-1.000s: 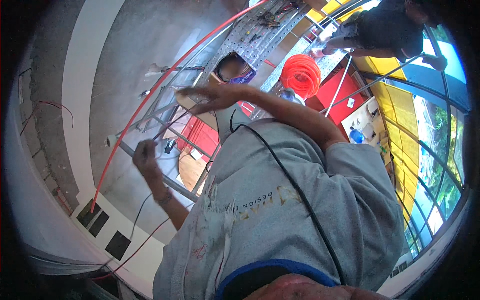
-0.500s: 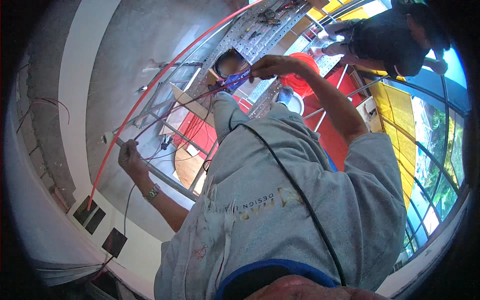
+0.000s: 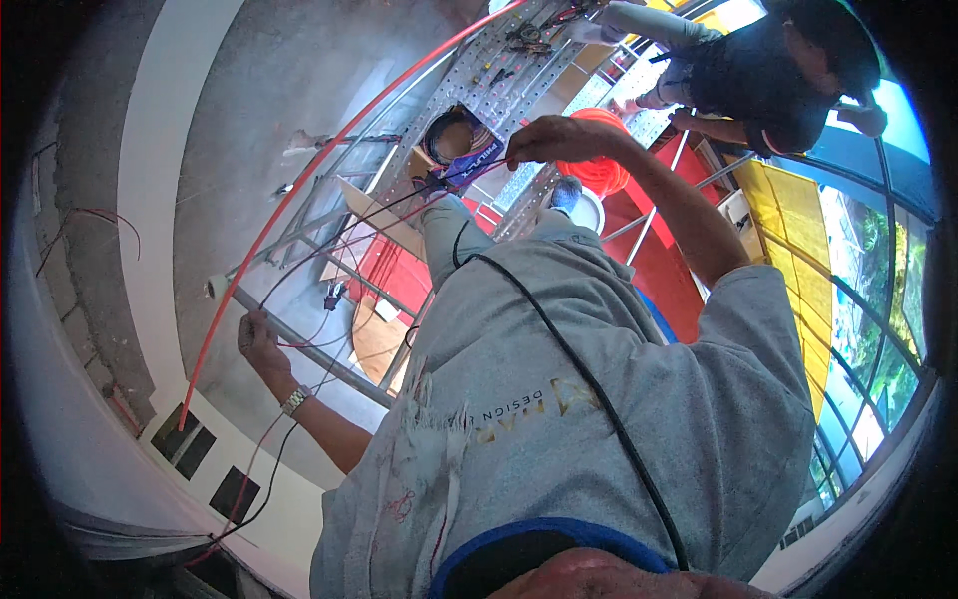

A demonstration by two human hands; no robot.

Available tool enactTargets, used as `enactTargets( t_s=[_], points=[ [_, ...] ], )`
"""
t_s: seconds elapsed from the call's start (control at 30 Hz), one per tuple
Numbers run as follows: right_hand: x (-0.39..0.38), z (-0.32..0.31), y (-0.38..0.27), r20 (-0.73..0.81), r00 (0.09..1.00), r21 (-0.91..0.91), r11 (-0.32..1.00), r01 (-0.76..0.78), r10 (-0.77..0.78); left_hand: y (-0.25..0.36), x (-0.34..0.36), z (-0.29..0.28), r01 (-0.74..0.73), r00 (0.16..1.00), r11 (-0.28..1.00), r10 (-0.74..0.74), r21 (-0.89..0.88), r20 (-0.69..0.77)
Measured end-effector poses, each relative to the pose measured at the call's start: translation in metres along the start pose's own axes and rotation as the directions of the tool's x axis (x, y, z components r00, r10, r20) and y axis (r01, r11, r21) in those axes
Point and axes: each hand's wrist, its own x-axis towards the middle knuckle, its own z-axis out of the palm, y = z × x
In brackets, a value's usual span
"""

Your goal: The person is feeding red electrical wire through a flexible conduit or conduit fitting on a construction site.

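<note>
My right hand [image 3: 551,138] is raised ahead of me, its fingers pinched on thin red and dark electrical wires [image 3: 401,209]. The wires run slantwise down to my left hand [image 3: 263,347], out at the left beside a metal bar. Its fingers are closed on them too, though the exact grip is small in view. Just beyond my right hand stands an opened carton [image 3: 477,160] with blue sides, holding a coil of dark wire [image 3: 431,138]. More wires trail from near my left wrist toward square wall openings [image 3: 236,493] at lower left.
I stand on perforated metal scaffold planks [image 3: 491,80] with tools at the far end. An orange coil of tubing [image 3: 603,160] and a white bucket [image 3: 589,212] are near my feet. A red conduit [image 3: 299,175] arcs along the left. Another person [image 3: 758,75] is at upper right.
The wires between my hands have spread apart, and red and black strands now trail past my left wrist. My left hand has dropped slightly. The other person has shifted, a leg now stretched leftward.
</note>
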Motion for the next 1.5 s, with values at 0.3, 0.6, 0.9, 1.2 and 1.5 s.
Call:
enactTargets(
  t_s=[0.3, 0.6, 0.9, 1.2, 1.5],
  points=[
    [0.008, 0.051, 0.007, -0.128, 0.991, -0.136, 0.989, -0.060, 0.042, -0.094, -0.003, 0.006, 0.163, 0.903, 0.976, -0.206, 0.143, 0.377],
    [0.067, 0.077, -0.023, -0.058, 0.997, -0.217, 0.975, 0.045, -0.059, -0.047, -0.009, 0.145, -0.434, 0.861, 0.871, 0.325, 0.230, 0.393],
    [0.086, 0.080, -0.057, -0.129, 0.990, -0.210, 0.977, 0.027, -0.055, 0.073, -0.072, 0.255, -0.357, 0.736, 0.933, 0.257, 0.037, 0.627],
    [0.084, 0.085, -0.033, -0.185, 0.937, -0.166, 0.949, 0.266, -0.295, 0.050, -0.078, 0.244, -0.104, 0.781, 0.978, 0.192, -0.180, 0.594],
    [0.091, 0.098, -0.040, -0.094, 0.918, -0.303, 0.889, 0.342, -0.385, 0.056, -0.083, 0.239, -0.057, 0.685, 0.998, 0.016, 0.032, 0.728]
  ],
)
